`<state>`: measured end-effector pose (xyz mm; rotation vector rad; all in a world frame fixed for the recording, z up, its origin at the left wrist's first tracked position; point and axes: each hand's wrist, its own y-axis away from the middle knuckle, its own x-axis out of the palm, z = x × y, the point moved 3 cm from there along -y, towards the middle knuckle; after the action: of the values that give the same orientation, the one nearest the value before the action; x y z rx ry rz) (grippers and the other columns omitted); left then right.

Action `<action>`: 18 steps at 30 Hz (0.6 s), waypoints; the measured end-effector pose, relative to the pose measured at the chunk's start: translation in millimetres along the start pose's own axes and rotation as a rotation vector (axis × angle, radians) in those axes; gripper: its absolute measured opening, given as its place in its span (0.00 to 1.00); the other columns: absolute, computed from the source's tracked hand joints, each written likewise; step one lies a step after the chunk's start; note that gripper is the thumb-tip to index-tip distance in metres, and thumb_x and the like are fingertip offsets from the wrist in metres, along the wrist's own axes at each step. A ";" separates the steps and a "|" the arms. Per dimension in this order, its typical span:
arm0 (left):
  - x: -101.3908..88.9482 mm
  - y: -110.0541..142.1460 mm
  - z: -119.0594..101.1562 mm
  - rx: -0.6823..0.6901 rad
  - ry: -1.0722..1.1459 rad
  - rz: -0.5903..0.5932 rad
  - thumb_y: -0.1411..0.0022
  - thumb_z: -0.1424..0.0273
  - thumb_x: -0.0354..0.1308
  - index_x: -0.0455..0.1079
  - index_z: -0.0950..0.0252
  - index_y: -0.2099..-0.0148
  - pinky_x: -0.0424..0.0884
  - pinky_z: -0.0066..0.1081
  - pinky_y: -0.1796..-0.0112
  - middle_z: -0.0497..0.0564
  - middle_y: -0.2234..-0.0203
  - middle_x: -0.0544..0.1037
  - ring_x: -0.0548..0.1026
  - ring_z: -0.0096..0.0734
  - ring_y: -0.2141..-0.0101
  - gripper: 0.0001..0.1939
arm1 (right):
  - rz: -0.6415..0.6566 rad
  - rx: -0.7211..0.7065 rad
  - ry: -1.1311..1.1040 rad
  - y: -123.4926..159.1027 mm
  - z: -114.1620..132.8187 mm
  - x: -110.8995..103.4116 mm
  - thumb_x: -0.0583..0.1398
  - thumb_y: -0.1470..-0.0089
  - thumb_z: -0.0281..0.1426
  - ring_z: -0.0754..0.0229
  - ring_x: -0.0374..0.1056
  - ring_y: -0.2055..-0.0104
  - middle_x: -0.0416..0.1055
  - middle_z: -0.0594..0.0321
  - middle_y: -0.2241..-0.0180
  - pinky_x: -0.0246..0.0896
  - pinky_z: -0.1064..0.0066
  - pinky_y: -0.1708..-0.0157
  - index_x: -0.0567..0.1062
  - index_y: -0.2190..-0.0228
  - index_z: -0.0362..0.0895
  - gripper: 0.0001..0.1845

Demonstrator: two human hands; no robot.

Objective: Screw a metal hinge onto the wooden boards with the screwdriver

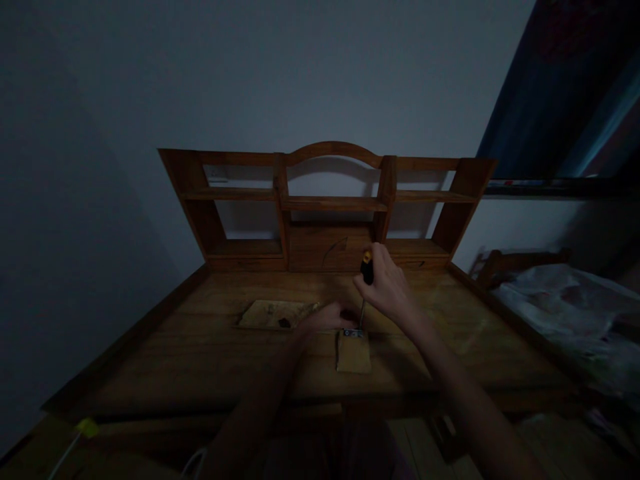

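My right hand (389, 283) is wrapped round the black and yellow handle of a screwdriver (367, 268), held upright. Its thin shaft points down to a small metal piece (353, 332), which looks like a hinge or bracket, at the far edge of a small wooden block (354, 353). Close by on the left, my left hand (333, 317) is at the far side of the block, beside the metal piece. Its fingertips are partly hidden in the dim light, so I cannot make out what they grip. Left of that hand lies a flat, pale board (275, 313) with a dark spot on it.
The wooden desk (210, 353) has a shelf unit (333, 203) along its back. A clear plastic sheet (565, 300) covers things to the right of the desk. A yellow-ended white cable (87, 428) shows at the lower left. A dark curtain (550, 100) hangs at the upper right.
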<state>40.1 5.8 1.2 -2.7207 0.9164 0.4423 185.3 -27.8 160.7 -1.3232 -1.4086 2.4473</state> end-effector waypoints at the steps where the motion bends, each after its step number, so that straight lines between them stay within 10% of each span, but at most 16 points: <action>1: -0.1 0.3 -0.4 -0.002 0.006 -0.005 0.44 0.72 0.64 0.75 0.68 0.54 0.70 0.31 0.55 0.53 0.60 0.79 0.76 0.34 0.60 0.14 | 0.007 -0.002 0.001 0.5 1.2 -0.6 0.55 0.48 0.32 0.49 0.68 0.57 0.66 0.51 0.53 0.64 0.61 0.65 0.60 0.50 0.46 0.22; 18: 2.8 3.4 -12.1 -0.008 0.009 0.036 0.41 0.68 0.64 0.74 0.68 0.52 0.68 0.35 0.52 0.56 0.57 0.79 0.76 0.37 0.57 0.15 | -0.024 0.010 -0.023 3.3 0.0 1.2 0.53 0.45 0.32 0.47 0.69 0.53 0.67 0.50 0.52 0.66 0.57 0.59 0.61 0.49 0.45 0.21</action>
<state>42.7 -2.2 11.0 -2.7191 0.9699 0.4416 185.8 -29.3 157.5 -1.2725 -1.4065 2.4590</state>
